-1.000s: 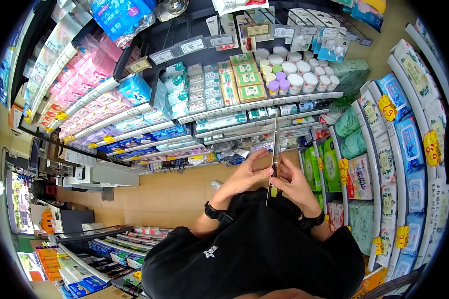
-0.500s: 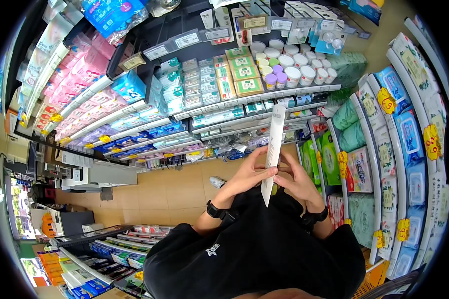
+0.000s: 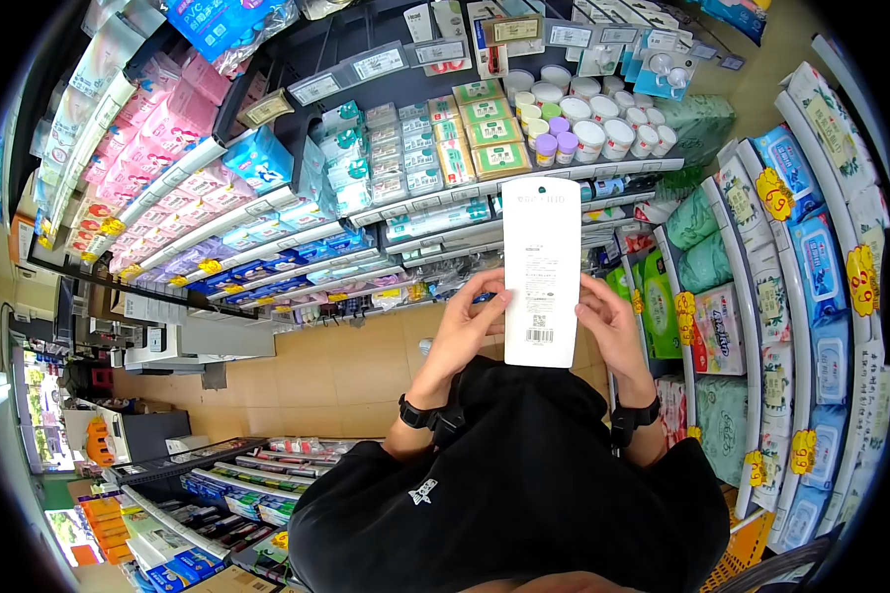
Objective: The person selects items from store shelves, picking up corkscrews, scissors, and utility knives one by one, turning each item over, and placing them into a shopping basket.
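Observation:
A tall white hang card package [image 3: 542,267] faces me with its printed back. It has a hang hole at the top, small lines of text, a square code and a barcode low down. My left hand [image 3: 473,321] is closed on its left edge, thumb near the border. On the opposite edge, my right hand [image 3: 611,321] pinches the card between thumb and fingers. The card stands nearly upright in front of my black shirt. Whatever is on its far side is hidden. Both wrists wear dark bands.
Ahead, a shelf [image 3: 420,203] carries boxed cotton packs [image 3: 494,128] and white-lidded tubs [image 3: 588,138]. Pink packs [image 3: 173,124] line the left shelves. Wipes and tissue packs [image 3: 819,262] fill the right shelves. Behind on the left is a low rack [image 3: 227,489], with tiled floor [image 3: 336,371] between.
The card has turned from edge-on to show its printed back flat towards me. My hands have moved apart to its two side edges.

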A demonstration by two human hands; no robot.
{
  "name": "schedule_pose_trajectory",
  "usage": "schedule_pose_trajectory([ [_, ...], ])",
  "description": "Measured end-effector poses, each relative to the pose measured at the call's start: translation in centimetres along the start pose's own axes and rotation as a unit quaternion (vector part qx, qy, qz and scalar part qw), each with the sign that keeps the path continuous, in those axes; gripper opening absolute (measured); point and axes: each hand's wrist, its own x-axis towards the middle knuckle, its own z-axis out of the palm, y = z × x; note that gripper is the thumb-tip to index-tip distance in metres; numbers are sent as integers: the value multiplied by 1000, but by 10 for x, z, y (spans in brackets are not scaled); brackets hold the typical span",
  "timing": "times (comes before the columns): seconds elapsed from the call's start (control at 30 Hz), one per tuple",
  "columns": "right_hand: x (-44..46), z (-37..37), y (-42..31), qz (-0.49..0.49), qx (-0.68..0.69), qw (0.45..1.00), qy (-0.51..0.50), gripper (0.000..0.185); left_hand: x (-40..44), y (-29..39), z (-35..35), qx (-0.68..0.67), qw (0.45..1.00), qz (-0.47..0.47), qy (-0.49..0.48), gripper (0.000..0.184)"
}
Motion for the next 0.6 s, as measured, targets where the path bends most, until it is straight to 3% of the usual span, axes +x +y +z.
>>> schedule_pose_trajectory([
  [0.6,-9,3,-15,8,28,1000,9,51,-3,-2,-2,-21,1000,3,-21,34],
])
